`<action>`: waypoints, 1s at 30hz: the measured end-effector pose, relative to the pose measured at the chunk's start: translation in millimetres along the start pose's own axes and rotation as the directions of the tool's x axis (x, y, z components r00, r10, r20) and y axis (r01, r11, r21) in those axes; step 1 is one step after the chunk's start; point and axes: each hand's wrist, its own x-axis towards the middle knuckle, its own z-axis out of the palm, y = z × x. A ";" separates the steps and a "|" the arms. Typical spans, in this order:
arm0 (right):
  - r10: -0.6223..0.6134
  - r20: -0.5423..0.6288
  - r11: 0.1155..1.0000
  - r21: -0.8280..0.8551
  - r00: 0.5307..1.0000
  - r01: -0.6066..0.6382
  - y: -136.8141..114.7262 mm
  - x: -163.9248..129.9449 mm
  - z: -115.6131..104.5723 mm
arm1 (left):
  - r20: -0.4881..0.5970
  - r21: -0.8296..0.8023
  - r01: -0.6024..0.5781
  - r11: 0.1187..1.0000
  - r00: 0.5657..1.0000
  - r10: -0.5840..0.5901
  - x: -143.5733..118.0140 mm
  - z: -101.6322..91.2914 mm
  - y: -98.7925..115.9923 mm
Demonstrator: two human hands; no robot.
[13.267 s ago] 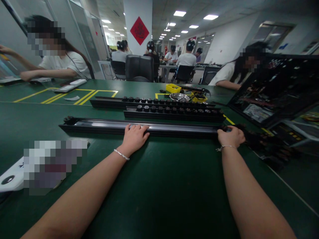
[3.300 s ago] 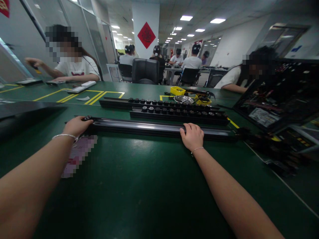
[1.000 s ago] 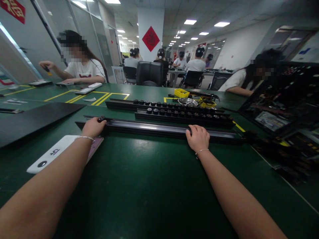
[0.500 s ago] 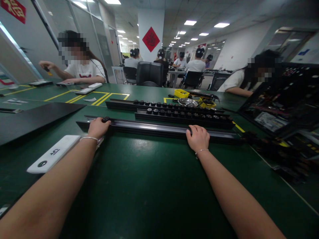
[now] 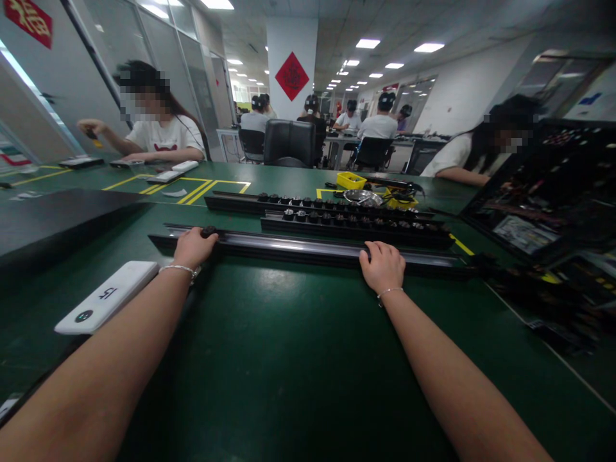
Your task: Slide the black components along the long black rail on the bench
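Note:
A long black rail [image 5: 293,245] with a shiny channel lies crosswise on the green table in front of me. Near its left end, my left hand [image 5: 193,248] is closed on a small black round part [image 5: 208,231] in the channel; its underside is hidden. Farther right, my right hand [image 5: 384,264] rests over the rail with its fingers wrapped across the top edge, gripping it. Behind lie two more black rails, a nearer one [image 5: 289,226] and a farther one [image 5: 231,203], both carrying rows of small black and silver parts.
Left of my forearm lies a white power bank [image 5: 108,296]. A dark flat panel [image 5: 72,218] covers the table's left side. A yellow bin [image 5: 351,180] and a metal dish [image 5: 363,197] stand behind the rails. Dark equipment [image 5: 539,192] crowds the right. Co-workers sit at left and right.
My left hand has slid slightly to the right along the rail with the small black part. My right hand has stayed in place on the rail.

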 end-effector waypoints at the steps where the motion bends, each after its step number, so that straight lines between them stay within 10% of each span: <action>1: 0.003 -0.001 1.000 -0.001 1.000 -0.003 -0.2 0.1 -0.3 | -0.004 -0.001 0.000 1.000 1.000 0.000 0.4 0.4 0.2; 30: 0.014 0.013 0.999 -0.032 1.000 -0.013 2.1 1.1 -2.0 | -0.294 -0.011 -0.001 1.000 0.956 -0.002 -21.2 38.6 38.3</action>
